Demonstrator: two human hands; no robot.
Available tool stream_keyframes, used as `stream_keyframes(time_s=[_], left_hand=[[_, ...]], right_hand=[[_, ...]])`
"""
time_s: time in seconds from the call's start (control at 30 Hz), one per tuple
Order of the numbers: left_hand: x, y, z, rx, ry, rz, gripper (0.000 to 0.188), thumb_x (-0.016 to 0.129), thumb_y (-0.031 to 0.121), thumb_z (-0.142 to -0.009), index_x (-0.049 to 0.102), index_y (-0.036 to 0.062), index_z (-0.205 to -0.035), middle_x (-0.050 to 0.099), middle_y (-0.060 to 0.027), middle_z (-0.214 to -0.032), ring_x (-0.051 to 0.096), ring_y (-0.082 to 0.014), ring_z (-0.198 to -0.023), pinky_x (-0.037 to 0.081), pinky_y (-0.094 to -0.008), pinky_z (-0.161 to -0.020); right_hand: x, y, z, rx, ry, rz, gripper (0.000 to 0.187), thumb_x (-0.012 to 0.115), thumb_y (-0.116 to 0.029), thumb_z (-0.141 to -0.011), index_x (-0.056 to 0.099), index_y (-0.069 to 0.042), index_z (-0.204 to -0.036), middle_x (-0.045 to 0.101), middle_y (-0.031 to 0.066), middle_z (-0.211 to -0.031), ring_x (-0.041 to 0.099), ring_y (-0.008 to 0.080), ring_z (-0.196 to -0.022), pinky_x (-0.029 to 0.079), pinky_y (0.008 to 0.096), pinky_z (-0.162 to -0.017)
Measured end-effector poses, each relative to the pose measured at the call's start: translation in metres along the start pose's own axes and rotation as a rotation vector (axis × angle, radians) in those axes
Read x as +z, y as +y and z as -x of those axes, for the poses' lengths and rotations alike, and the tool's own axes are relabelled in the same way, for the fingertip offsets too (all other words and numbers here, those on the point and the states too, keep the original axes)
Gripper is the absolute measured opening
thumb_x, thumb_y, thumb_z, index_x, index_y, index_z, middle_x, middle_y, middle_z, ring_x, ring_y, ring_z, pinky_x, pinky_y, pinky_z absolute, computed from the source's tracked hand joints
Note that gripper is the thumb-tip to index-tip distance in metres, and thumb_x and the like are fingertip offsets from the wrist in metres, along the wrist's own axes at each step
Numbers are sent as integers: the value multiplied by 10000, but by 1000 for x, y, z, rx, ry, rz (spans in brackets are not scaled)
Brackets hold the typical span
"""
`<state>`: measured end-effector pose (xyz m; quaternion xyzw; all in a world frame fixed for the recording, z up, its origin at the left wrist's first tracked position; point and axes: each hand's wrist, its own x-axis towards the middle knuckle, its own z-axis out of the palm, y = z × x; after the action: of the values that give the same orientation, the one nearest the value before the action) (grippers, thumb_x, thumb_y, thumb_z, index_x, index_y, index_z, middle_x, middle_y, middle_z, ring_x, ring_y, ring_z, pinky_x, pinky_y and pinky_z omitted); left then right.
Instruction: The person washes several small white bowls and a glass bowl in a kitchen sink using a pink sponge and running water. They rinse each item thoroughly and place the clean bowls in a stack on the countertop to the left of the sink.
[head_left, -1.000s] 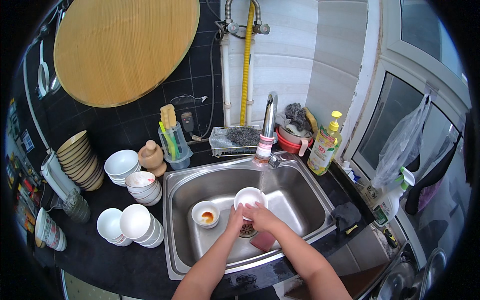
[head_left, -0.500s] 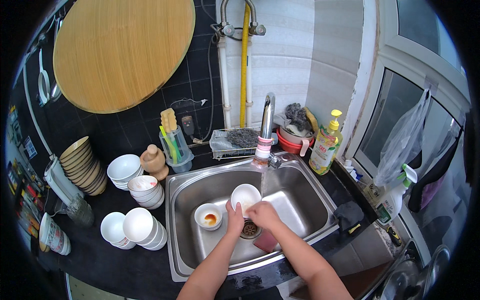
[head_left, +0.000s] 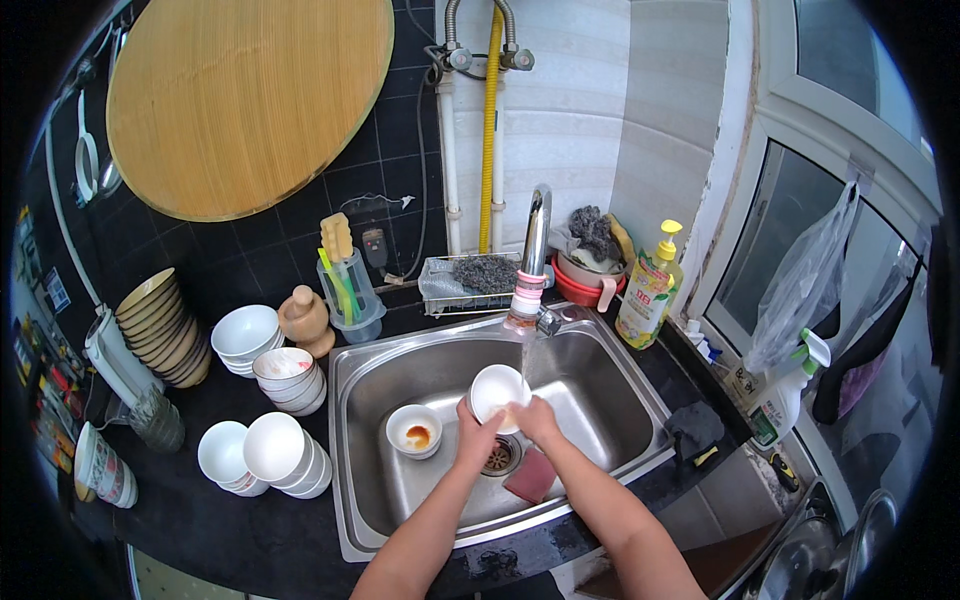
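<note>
A small white bowl (head_left: 497,388) is tilted above the drain (head_left: 503,455), its hollow turned up toward me. My left hand (head_left: 474,437) grips its left rim, fingers closed round the side. At the lower right of the rim, my right hand (head_left: 536,420) is closed on the same bowl. Water runs from the chrome faucet (head_left: 537,235) close beside the bowl's right edge. Left of my hands, another white bowl (head_left: 402,420) with an orange-brown stain inside sits in the steel sink (head_left: 372,500). A reddish cloth or pad (head_left: 532,476) lies by the drain.
Stacks of white bowls (head_left: 275,448) stand on the counter left of the sink, with a tall brown-edged bowl stack (head_left: 160,325) behind. A wooden mortar (head_left: 306,322) and a utensil holder (head_left: 352,300) are near the back edge. A yellow pump bottle (head_left: 650,290) stands at back right.
The held bowl has shifted slightly right, toward the stream. My right hand has moved from its front to the right side of its rim.
</note>
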<state>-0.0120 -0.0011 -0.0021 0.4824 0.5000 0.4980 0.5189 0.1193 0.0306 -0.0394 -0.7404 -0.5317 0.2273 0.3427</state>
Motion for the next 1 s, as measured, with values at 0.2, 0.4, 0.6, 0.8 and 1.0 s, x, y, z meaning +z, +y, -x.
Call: stream_keyframes(time_s=[0.2, 0.4, 0.6, 0.8, 1.0], left_hand=[[-21, -38, -21, 103, 45, -222, 645, 585, 132, -713, 215, -8, -1222, 440, -216, -1137, 522, -315, -954, 468, -350, -742], [-3, 9, 7, 66, 82, -112, 601, 509, 108, -714, 215, 1, -1227, 467, -237, -1130, 483, -358, -1033, 346, -381, -915], [-10, -8, -4, 90, 82, -160, 571, 494, 30, -686, 251, 16, -1202, 459, -221, -1119, 517, -311, -971, 447, -349, -758], [-13, -42, -17, 277, 130, -325, 613, 531, 34, -694, 219, 38, -1222, 460, -207, -1091, 567, -270, -840, 486, -294, -498], [9, 32, 23, 24, 40, 44, 660, 567, 67, -690, 201, 1, -1236, 461, -219, -1085, 567, -278, -855, 499, -324, -579]], right_hand=[[-15, -24, 18, -133, -65, 176, 450, 632, -365, -734, 588, 59, -879, 611, 175, -698, 585, 228, -584, 476, 341, -532], [-6, -16, 12, 88, -309, -176, 523, 666, -430, -673, 598, 49, -871, 624, 196, -783, 621, 283, -721, 472, 341, -652], [-5, -9, 5, 68, -4, -60, 519, 643, -457, -677, 618, 17, -886, 626, 187, -766, 619, 312, -746, 468, 357, -678], [-15, -22, 17, 23, -129, 7, 473, 669, -420, -669, 619, 9, -860, 610, 147, -704, 598, 219, -615, 471, 335, -572], [1, 5, -1, 62, -309, -129, 497, 657, -408, -652, 594, 43, -851, 620, 210, -807, 613, 308, -810, 461, 365, -729]])
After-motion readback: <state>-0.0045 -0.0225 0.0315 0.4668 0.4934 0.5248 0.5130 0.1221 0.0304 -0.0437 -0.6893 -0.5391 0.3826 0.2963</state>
